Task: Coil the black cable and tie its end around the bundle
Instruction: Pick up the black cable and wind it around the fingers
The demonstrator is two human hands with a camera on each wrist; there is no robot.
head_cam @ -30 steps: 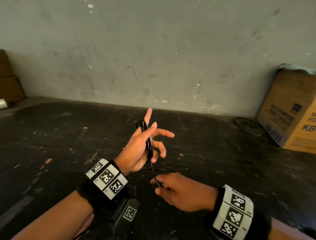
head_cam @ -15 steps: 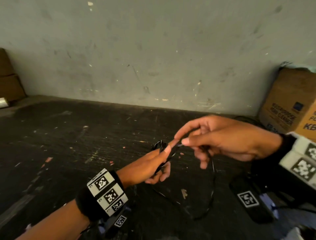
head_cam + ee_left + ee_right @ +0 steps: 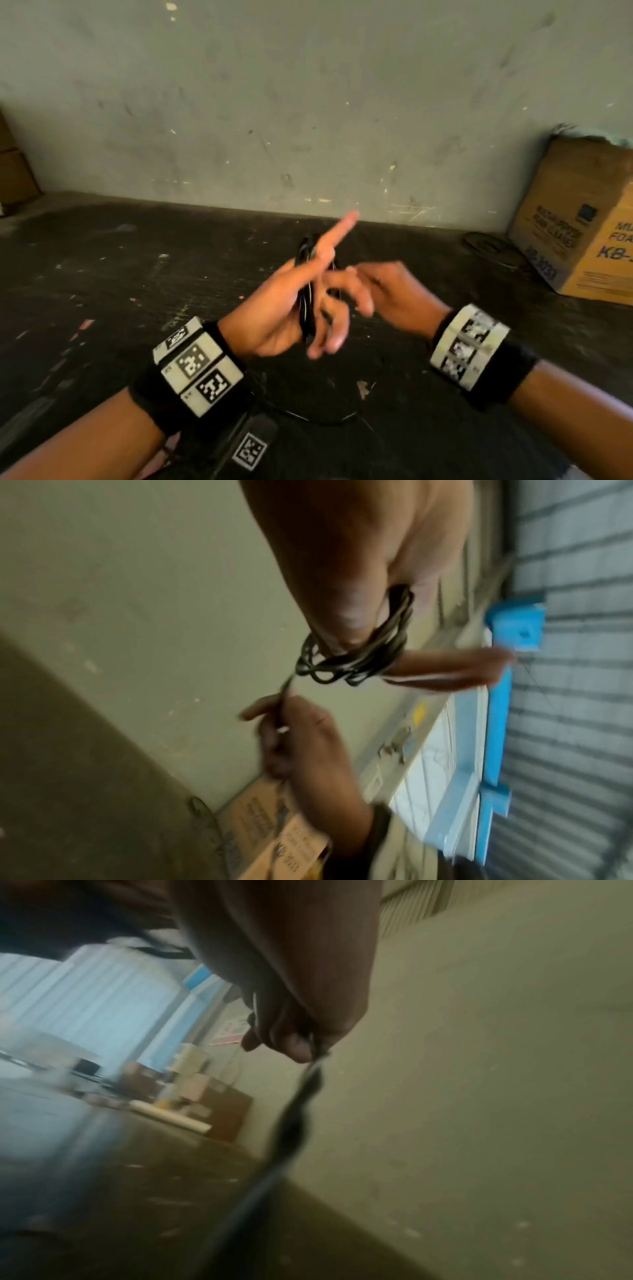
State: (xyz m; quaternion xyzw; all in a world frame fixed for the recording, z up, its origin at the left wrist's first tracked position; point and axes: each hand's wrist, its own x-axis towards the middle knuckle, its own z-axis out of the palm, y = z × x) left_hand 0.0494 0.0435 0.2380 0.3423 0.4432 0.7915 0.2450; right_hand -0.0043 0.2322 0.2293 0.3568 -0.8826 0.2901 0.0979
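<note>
The black cable (image 3: 306,301) is coiled in several loops around my left hand (image 3: 274,308), between the thumb and the fingers. That hand's index finger points straight up. In the left wrist view the coil (image 3: 359,658) circles the thumb and one outstretched finger. My right hand (image 3: 387,291) is close against the left hand's fingers. It pinches the loose strand (image 3: 284,693) just off the coil. The right wrist view shows its fingertips (image 3: 301,1042) nipping the cable (image 3: 298,1112), which runs down out of the picture. A slack length of cable (image 3: 325,419) lies on the dark surface below.
A cardboard box (image 3: 582,222) stands at the right against the grey wall (image 3: 308,102). A dark ring (image 3: 489,246) lies on the surface beside it. More boxes (image 3: 13,171) sit at the far left. A black device with a marker (image 3: 251,448) lies under my left forearm.
My right hand swung from below the left hand up and to the right with the strand, then came back against the left fingers. The left hand dipped, then rose again.
</note>
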